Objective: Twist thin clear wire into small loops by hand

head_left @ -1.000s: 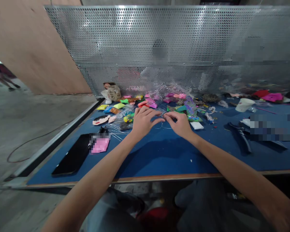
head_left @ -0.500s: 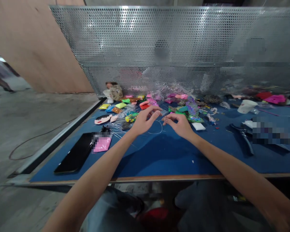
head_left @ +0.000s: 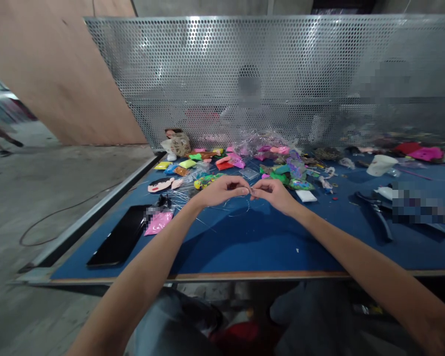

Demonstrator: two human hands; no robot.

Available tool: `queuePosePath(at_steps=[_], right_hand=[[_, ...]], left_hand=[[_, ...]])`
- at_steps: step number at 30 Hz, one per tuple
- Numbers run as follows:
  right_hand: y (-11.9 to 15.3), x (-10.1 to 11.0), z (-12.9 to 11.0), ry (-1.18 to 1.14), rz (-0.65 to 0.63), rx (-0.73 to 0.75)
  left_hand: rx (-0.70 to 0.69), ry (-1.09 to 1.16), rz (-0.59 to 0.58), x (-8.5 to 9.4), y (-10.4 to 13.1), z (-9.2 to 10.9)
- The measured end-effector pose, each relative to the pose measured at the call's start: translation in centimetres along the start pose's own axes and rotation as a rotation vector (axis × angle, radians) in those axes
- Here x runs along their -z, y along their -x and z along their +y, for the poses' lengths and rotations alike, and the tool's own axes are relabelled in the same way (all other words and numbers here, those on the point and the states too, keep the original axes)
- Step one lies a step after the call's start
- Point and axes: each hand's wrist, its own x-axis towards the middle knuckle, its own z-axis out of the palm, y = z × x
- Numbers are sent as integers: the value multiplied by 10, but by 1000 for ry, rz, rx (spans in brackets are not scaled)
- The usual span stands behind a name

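My left hand (head_left: 224, 192) and my right hand (head_left: 273, 195) meet above the middle of the blue table, both closed in a pinch with their fingertips touching. From between them hangs a thin, pale wire (head_left: 249, 204), curving in a loose loop below the fingers. Its exact end is hidden by the fingertips. More thin straight wires (head_left: 181, 199) lie on the table left of my left hand. Just beyond the hands sits a small clear plastic packet (head_left: 249, 173), and a white packet (head_left: 306, 196) is to the right of my right hand.
A black phone (head_left: 120, 236) and a pink packet (head_left: 158, 222) lie at the left. Colourful clay packets (head_left: 230, 161) are heaped along the perforated metal screen (head_left: 215, 64). Dark-handled pliers (head_left: 374, 215) and a white cup (head_left: 381, 165) are at the right.
My left hand has come down and closed in, so the fingertips of both hands now meet at the wire. Before, there was a gap between them.
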Motion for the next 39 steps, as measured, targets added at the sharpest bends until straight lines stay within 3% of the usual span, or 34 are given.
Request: queuePosePath(at_steps=[6,9,13,20,26,30,32,36,39], right_hand=[[1,-2,-2,7,66,1],[0,0,0,39,21,7],[-1,2,1,82,-9,39],[-1,-4,2,-61,77,37],[-1,-3,6,-133,180,52],[-1,-2,5,-86,177,40],[-2,-3,5,-49,187,38],[-4,-3,6,-13,267,21],[-5,-2,5,-9,295,6]], left_hand=[[10,120,27,2,2,-4],[10,127,15,1,2,-4],[-17,79,76,-4,-1,-3],[-1,105,205,-9,-3,-16],[11,17,185,-11,-2,-24],[-10,-129,137,-10,-2,-22],[-30,-182,186,-8,-3,-22],[-37,-170,426,-3,-1,-19],[-82,-148,436,1,2,-13]])
